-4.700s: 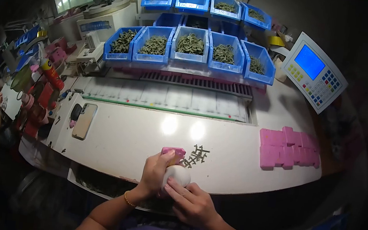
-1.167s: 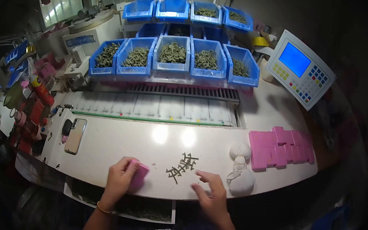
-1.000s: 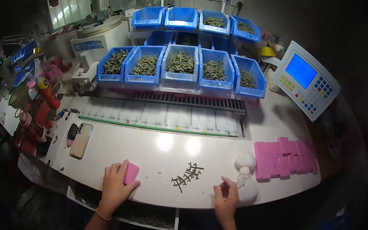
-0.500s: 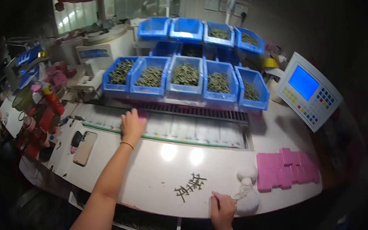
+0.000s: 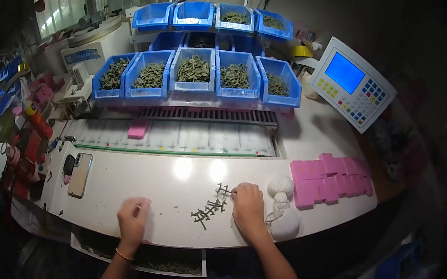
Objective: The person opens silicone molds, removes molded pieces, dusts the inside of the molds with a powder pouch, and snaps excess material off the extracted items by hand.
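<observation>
Small grey-green branched pieces [image 5: 209,209] lie in a loose cluster on the white worktop. My right hand [image 5: 248,211] is at the cluster's upper right end, with thumb and fingertips closed on one small branched piece [image 5: 223,189]. To the left of the cluster, my left hand [image 5: 133,218] hovers over the worktop with curled fingers. Motion blurs it, and whether anything is in it cannot be made out. Farther back, a single pink block [image 5: 137,128] sits on the marked white strip [image 5: 190,137], touched by neither hand.
Blue bins [image 5: 146,93] of similar pieces stand at the back. Joined pink blocks [image 5: 329,179] and a tied white cloth bag [image 5: 283,221] lie right, below a keypad display [image 5: 351,82]. A phone [image 5: 80,175] lies left. An open drawer [image 5: 204,264] sits under the front edge.
My left hand has let go of the pink block on the strip and come back toward the front edge. My right hand has moved forward to the branched pieces. The camera view has shifted.
</observation>
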`<state>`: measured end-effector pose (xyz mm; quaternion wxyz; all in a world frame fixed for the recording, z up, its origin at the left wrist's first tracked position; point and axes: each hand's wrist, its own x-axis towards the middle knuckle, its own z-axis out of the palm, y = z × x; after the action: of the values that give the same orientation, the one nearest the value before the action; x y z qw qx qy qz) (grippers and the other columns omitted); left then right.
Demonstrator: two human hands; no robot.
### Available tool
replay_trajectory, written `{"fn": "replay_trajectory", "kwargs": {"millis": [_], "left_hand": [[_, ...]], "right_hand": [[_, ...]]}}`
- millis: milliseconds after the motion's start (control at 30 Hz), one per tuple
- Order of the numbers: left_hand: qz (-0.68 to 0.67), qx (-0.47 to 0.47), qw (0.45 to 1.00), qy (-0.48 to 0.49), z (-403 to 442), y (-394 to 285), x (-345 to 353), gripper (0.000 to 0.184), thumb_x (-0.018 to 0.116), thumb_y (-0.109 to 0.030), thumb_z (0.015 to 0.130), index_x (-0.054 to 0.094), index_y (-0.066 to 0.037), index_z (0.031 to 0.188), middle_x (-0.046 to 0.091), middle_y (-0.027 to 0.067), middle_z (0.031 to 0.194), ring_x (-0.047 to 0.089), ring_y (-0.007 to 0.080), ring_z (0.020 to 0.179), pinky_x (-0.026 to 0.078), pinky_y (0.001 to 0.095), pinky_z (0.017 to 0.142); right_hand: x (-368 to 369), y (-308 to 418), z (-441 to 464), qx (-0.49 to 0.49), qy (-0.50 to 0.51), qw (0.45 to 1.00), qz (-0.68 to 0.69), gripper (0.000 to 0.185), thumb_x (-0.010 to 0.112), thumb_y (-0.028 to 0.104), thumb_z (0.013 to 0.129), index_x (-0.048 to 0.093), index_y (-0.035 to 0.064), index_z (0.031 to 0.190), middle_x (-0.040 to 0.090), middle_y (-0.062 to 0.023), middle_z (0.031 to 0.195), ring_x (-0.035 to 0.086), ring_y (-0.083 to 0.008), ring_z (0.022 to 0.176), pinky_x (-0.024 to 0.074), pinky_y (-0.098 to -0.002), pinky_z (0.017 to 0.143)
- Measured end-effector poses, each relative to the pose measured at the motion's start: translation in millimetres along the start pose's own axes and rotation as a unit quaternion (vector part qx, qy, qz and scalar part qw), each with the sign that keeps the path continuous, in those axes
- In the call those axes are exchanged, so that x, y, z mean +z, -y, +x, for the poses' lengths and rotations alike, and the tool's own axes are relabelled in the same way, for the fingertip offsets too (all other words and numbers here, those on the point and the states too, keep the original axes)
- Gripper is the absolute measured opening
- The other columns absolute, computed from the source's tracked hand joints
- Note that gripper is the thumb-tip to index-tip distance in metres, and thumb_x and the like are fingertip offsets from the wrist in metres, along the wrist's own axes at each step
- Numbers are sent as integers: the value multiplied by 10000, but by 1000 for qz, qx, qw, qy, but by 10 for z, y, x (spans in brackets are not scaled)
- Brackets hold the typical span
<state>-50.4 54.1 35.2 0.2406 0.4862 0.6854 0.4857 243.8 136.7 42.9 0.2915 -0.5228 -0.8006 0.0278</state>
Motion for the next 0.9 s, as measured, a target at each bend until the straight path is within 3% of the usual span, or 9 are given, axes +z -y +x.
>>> {"fn": "replay_trajectory", "kwargs": {"millis": [67, 133, 167, 233, 433, 600, 700, 833, 900], "left_hand": [[-98, -115, 979, 134, -228, -254, 128, 150, 630, -85, 936, 695, 24, 1017, 695, 92, 972, 614, 138, 802, 503, 265, 706], [-184, -27, 960, 211, -398, -529, 349, 203, 614, -90, 956, 691, 12, 1114, 703, 83, 1021, 628, 120, 843, 511, 251, 772], [-190, 24, 956, 222, -438, -645, 448, 229, 616, -95, 960, 680, 18, 1149, 702, 86, 1043, 632, 113, 860, 511, 246, 797], [-197, 74, 950, 232, -526, -785, 610, 257, 617, -100, 965, 668, 24, 1184, 701, 89, 1065, 636, 105, 877, 511, 241, 821], [-359, -98, 900, 226, -630, -943, 638, 257, 620, -143, 980, 679, 64, 1121, 711, 90, 1023, 646, 110, 885, 521, 254, 825], [-395, -194, 771, 460, -468, -808, 295, 354, 547, -282, 1024, 672, 49, 1022, 700, 101, 906, 676, 173, 849, 530, 280, 782], [-478, -233, 661, 530, -455, -707, 312, 381, 524, -316, 1030, 645, 45, 1040, 688, 103, 871, 680, 200, 848, 529, 284, 773], [-527, -263, 625, 512, -507, -803, 299, 386, 503, -316, 1039, 630, 47, 1071, 680, 109, 886, 680, 216, 846, 538, 294, 751], [-481, -300, 694, 443, -522, -955, 237, 365, 496, -285, 1044, 622, 50, 1116, 683, 121, 953, 683, 201, 842, 544, 281, 734]], "right_hand": [[-70, 112, -54, 27, -42, 998, 24, 142, 637, 87, 899, 613, 29, 1026, 630, -98, 976, 583, -245, 903, 468, -343, 811], [-148, 393, -243, 217, 31, 885, 411, 106, 606, 107, 952, 606, 26, 1021, 623, -79, 976, 584, -174, 877, 469, -301, 793], [-199, 549, -311, 206, 20, 875, 438, 124, 587, 135, 980, 607, 16, 1011, 616, -55, 973, 571, -123, 871, 470, -284, 783], [-270, 781, -415, 134, -49, 922, 361, 97, 619, 89, 945, 616, 5, 994, 631, -79, 964, 592, -167, 857, 487, -294, 776], [-511, 1037, -549, 93, -63, 947, 300, 151, 675, 38, 876, 637, 14, 1019, 649, -124, 1015, 625, -250, 892, 508, -339, 801], [-617, 765, -479, 203, 39, 800, 563, 285, 638, 113, 947, 588, -27, 1190, 650, -96, 1047, 615, -154, 985, 502, -303, 852], [-706, 810, -413, 267, 252, 602, 709, 267, 586, 138, 978, 618, -46, 1170, 643, -121, 1119, 602, -165, 1024, 489, -322, 903], [-541, 711, -544, 273, 249, 529, 764, 258, 581, 154, 990, 637, -40, 1150, 667, -95, 1052, 614, -144, 955, 495, -313, 862], [-480, 706, -597, 272, 170, 611, 723, 247, 580, 160, 996, 659, -32, 1128, 670, -66, 1009, 617, -132, 919, 497, -303, 831]]}}
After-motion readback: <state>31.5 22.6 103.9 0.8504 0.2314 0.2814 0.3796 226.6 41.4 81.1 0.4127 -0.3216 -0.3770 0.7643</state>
